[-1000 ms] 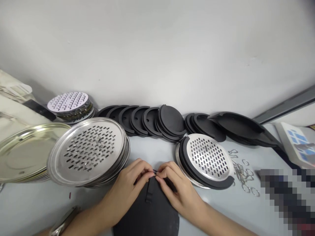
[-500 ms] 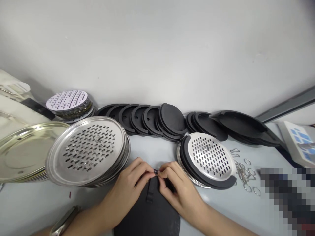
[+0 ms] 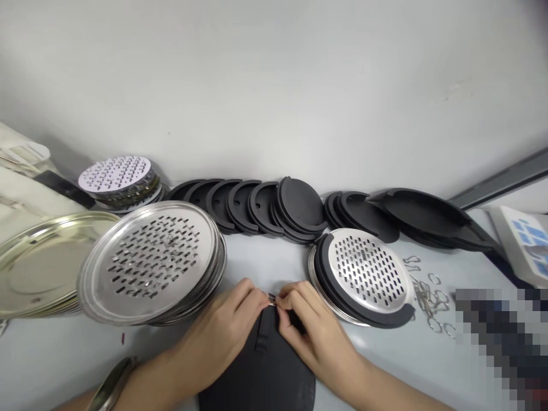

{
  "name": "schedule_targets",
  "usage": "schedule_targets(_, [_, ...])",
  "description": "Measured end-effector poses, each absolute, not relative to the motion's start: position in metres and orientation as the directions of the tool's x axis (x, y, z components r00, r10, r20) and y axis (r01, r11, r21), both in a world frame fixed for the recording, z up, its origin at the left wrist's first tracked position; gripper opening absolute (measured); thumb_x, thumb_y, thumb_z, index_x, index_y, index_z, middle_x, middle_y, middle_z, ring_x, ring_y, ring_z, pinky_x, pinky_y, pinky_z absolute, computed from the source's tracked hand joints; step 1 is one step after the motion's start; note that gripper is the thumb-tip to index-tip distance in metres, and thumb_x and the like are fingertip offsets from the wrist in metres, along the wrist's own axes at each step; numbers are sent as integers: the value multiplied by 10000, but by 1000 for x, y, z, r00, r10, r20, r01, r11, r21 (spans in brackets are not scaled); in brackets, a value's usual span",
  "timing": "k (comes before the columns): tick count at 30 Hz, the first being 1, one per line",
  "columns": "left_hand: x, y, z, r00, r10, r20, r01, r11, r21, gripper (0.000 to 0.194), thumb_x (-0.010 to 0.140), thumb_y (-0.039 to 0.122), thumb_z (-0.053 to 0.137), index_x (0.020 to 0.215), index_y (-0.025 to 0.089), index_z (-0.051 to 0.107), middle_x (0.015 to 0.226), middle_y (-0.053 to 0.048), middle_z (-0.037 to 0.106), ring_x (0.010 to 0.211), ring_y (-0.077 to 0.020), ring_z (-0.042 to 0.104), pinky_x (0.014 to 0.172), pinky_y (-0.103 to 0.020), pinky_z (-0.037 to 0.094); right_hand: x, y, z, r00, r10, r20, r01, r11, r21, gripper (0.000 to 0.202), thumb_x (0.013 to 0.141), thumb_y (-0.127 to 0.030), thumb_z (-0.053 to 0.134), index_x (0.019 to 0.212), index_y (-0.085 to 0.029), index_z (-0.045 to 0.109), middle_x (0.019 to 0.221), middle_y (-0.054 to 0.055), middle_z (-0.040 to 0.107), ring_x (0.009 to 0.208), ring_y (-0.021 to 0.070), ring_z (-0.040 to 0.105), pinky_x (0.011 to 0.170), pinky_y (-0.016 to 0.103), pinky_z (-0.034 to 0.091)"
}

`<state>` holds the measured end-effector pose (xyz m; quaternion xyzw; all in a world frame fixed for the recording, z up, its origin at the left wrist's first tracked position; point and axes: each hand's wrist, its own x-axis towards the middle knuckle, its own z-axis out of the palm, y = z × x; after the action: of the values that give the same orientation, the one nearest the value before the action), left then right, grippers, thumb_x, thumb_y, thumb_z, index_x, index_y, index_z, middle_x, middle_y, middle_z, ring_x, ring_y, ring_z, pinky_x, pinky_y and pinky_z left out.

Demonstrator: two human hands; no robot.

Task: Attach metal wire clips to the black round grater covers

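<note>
Between the fingertips of both hands is a small, thin, shiny metal wire piece (image 3: 272,299), mostly covered by the fingers. My left hand (image 3: 231,328) pinches its left end, and my right hand (image 3: 310,328) pinches the right. They meet over the top end of a flat black rounded plate (image 3: 261,379), which has a narrow raised strip along its middle. Left of my hands stands a stack of silver grater discs (image 3: 156,257). A smaller grater disc (image 3: 368,271) lies in a black curved rim on another stack, to the right.
Loose metal wire hooks and rings (image 3: 428,302) lie at the right. Black round holders (image 3: 302,205) line the wall. Gold-coloured plates (image 3: 38,262) and a white-topped grater stack (image 3: 113,174) are at the left. A white and blue box (image 3: 522,245) sits far right.
The metal piece shows a little more between my fingertips, and my left hand has turned slightly. Both hands still pinch at the same place; the view has shifted a little.
</note>
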<state>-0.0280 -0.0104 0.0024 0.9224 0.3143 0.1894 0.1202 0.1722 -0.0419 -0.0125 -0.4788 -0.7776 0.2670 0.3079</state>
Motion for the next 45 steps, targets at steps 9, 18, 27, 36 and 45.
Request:
schedule_targets(9, [-33, -14, 8, 754, 548, 363, 519, -835, 182, 317, 967, 69, 318, 1224, 82, 504, 955, -107, 647, 883, -214, 621, 778, -338, 533, 173, -42, -8, -365, 903, 228, 602, 415, -682, 138, 945, -87, 415, 933, -215, 465, 901, 61, 538, 836, 206, 524, 716, 345, 462])
schedule_targets(18, [-29, -12, 11, 746, 562, 358, 505, -827, 246, 290, 995, 106, 284, 1015, 117, 573, 872, -84, 662, 803, -204, 619, 700, -329, 538, 174, -41, -8, -388, 896, 214, 628, 427, -650, 122, 958, -97, 415, 967, -207, 466, 913, 67, 541, 833, 211, 516, 714, 357, 456])
schedule_targets(27, [-30, -9, 11, 722, 581, 375, 474, -811, 343, 309, 1018, 140, 268, 995, 134, 576, 875, -63, 659, 826, -180, 616, 749, -299, 536, 172, -42, -7, -375, 890, 259, 633, 450, -630, 126, 991, -137, 405, 967, -205, 508, 883, 61, 548, 806, 202, 517, 701, 339, 454])
schedule_targets(36, [-30, -11, 12, 656, 565, 500, 452, -825, 339, 243, 984, 99, 349, 1078, 95, 573, 910, -89, 674, 834, -189, 632, 781, -321, 537, 170, -45, -11, -341, 910, 235, 643, 408, -648, 154, 987, -115, 408, 882, -188, 493, 842, 44, 499, 764, 186, 465, 666, 326, 423])
schedule_targets(45, [-26, -9, 11, 660, 608, 441, 483, -794, 370, 273, 1013, 141, 297, 1038, 140, 569, 889, -58, 686, 827, -188, 637, 798, -320, 528, 170, -41, -10, -347, 916, 203, 749, 400, -528, 158, 985, -151, 409, 838, -197, 441, 801, 34, 493, 726, 196, 478, 630, 326, 415])
